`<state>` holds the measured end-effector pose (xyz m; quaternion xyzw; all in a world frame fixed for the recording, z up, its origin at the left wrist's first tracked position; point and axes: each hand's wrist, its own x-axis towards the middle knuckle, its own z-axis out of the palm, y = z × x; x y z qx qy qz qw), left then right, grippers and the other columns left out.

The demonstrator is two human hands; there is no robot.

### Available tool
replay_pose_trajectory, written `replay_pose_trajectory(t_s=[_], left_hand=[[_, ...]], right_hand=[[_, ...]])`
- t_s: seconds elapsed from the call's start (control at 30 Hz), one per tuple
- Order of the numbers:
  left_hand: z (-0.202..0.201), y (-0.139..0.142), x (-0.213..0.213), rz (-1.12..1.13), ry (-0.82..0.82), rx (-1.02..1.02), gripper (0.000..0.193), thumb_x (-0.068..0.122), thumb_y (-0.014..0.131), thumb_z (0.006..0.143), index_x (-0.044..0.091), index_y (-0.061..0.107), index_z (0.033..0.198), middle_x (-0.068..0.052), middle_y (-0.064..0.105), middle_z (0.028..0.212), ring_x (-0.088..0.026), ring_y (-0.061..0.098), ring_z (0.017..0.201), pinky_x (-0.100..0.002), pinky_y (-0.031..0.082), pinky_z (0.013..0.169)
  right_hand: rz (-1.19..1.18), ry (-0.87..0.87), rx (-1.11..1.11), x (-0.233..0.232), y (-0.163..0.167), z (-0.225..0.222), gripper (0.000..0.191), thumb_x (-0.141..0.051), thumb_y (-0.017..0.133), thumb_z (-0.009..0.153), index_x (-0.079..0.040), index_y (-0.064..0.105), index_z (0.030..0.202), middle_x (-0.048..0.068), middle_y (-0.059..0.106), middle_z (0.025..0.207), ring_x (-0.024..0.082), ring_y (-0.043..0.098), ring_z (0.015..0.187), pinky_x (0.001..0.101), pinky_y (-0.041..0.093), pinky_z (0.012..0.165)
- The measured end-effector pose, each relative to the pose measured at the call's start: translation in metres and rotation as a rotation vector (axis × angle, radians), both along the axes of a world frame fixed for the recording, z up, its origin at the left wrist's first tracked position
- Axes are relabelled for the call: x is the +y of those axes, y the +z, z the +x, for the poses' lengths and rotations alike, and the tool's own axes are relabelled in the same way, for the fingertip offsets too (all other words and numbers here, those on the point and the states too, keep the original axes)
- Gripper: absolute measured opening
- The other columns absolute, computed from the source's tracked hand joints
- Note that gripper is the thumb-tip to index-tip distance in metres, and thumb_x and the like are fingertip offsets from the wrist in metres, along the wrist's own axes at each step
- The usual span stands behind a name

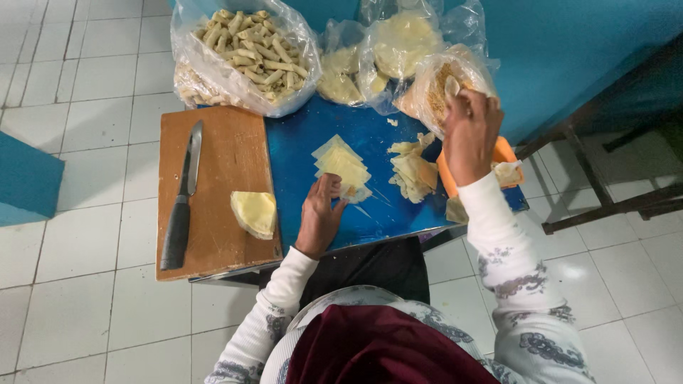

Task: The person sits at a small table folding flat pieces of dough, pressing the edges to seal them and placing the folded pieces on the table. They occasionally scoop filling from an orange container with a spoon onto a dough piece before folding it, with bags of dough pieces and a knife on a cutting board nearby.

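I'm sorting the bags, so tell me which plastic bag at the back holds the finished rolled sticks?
The far-left bag, above the cutting board. It is heaped with thin rolled sticks; the other bags hold flat yellow sheets or crumbly filling.

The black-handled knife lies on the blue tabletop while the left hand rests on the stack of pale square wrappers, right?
Not quite. The head view shows the black-handled knife lying on the brown wooden cutting board, not the blue tabletop. The left hand does rest on the stack of pale square wrappers.
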<state>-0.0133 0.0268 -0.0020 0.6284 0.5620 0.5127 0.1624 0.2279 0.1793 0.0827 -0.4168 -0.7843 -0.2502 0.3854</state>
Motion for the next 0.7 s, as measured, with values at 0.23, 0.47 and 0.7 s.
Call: replay_pose_trajectory(t_s=[0.23,0.47,0.7], left_hand=[[-0.001,0.005,-0.003,-0.011,-0.011,0.039,0.045,-0.009,0.075,0.077,0.001,0.055,0.117,-0.017,0.064,0.111,-0.035,0.067,0.104,-0.04,0.058,0.087],[-0.001,0.003,-0.002,-0.022,-0.029,0.031,0.044,-0.008,0.073,0.078,0.0,0.056,0.117,-0.018,0.062,0.113,-0.036,0.066,0.105,-0.04,0.057,0.087],[-0.001,0.002,-0.001,-0.013,-0.043,0.074,0.042,-0.006,0.075,0.077,0.0,0.058,0.115,-0.017,0.06,0.112,-0.036,0.062,0.105,-0.04,0.056,0.086]], right_hand=[[-0.617,0.403,0.057,-0.08,-0.055,-0.046,0.015,-0.009,0.072,0.087,-0.01,0.07,0.102,0.01,0.064,0.094,0.034,0.061,0.096,0.0447,0.047,0.083],[-0.593,0.355,0.123,-0.091,-0.078,-0.059,0.015,-0.011,0.076,0.086,-0.007,0.065,0.095,0.011,0.063,0.089,0.034,0.06,0.092,0.0452,0.047,0.082],[-0.607,0.39,0.24,-0.095,-0.083,-0.063,0.013,-0.007,0.072,0.094,-0.003,0.063,0.103,0.013,0.07,0.101,0.035,0.067,0.094,0.0435,0.053,0.079]])
